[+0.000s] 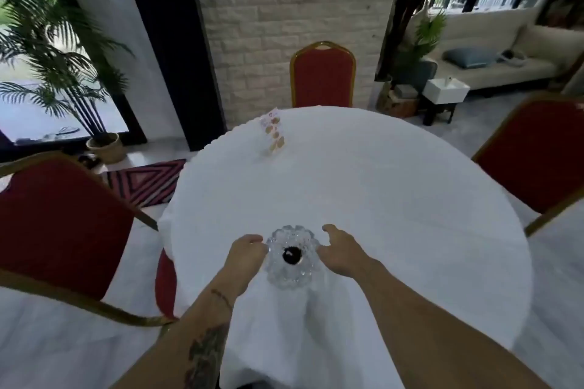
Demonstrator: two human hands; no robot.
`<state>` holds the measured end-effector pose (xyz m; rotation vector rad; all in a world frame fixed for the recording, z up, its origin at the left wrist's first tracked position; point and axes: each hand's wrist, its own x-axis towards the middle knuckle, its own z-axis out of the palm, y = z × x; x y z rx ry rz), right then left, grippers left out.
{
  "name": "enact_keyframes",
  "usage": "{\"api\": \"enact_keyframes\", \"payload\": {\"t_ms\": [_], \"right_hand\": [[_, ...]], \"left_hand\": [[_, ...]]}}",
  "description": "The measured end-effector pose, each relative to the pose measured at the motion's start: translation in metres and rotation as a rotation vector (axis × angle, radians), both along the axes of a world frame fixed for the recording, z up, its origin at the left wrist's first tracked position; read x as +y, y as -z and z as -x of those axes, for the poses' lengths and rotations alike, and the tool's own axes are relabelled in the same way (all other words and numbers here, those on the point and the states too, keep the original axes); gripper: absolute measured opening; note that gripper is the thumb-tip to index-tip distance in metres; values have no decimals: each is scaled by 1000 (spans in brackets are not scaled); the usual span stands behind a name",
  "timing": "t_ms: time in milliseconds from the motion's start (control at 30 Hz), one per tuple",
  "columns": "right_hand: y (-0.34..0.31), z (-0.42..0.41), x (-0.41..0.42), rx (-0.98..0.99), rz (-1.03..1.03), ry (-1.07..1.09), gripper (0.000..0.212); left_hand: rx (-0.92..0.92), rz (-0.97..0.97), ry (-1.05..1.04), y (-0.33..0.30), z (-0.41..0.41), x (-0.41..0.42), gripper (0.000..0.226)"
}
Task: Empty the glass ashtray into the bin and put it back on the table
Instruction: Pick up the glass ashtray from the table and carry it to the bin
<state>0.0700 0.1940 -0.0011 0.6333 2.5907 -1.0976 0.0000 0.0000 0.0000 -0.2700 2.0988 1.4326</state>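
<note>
A scalloped clear glass ashtray [292, 271] sits near the front edge of a round table under a white cloth [379, 199]. A dark lump lies in its middle. My left hand [246, 254] is at the ashtray's left rim, fingers curled and touching or nearly touching the glass. My right hand [339, 251] is at the right rim, fingers apart, its thumb against the edge. I cannot tell whether either hand has a firm hold. The ashtray rests on the cloth. No bin is in view.
A patterned clear packet [273, 134] stands at the table's far left. Red chairs with gold frames stand at the left [60, 230], far side [322, 76] and right [543, 155]. A potted palm [63, 66], striped rug [148, 181], sofa [493, 54] and white side table [445, 90] lie beyond.
</note>
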Motion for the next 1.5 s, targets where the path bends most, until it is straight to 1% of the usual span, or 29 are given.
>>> {"api": "enact_keyframes", "payload": {"t_ms": [67,200,300,433,500,633,733,800,933,1000,1100,1133,1233,1300,1400,1500], "right_hand": [[11,9,6,-20,34,6,64],[35,26,12,-72,85,20,63],[45,37,13,-65,122,32,61],[55,49,9,-82,157,28,62],[59,53,4,-103,139,2,60],[63,54,-7,-117,137,7,56],[56,46,-21,-110,177,36,55],[50,39,-36,-86,209,50,53],[36,20,-77,-11,265,56,39],[24,11,-105,21,288,66,42],[12,-3,-152,40,344,65,55],[9,-8,-168,38,359,62,56],[6,-22,-217,12,411,52,49],[7,-30,-247,12,425,41,44],[11,-44,-285,17,404,41,47],[15,-56,-316,27,425,48,45]], "left_hand": [[13,52,-12,10,6,8,50],[-8,104,30,30,11,20,66],[-19,110,53,49,20,24,77],[47,138,71,43,17,33,60],[95,152,57,41,15,36,56],[163,182,14,39,8,34,61],[183,138,-31,35,2,19,63],[197,93,-54,29,-4,1,62],[219,39,-59,17,-20,-46,61],[239,13,-54,11,-29,-75,59],[251,-24,-38,-1,-46,-124,57],[250,-45,-34,-5,-52,-141,55],[258,-81,-9,-17,-71,-195,51],[287,-126,29,-22,-83,-227,56],[264,-146,55,-22,-100,-267,62],[213,-142,55,-17,-108,-298,65]]}}
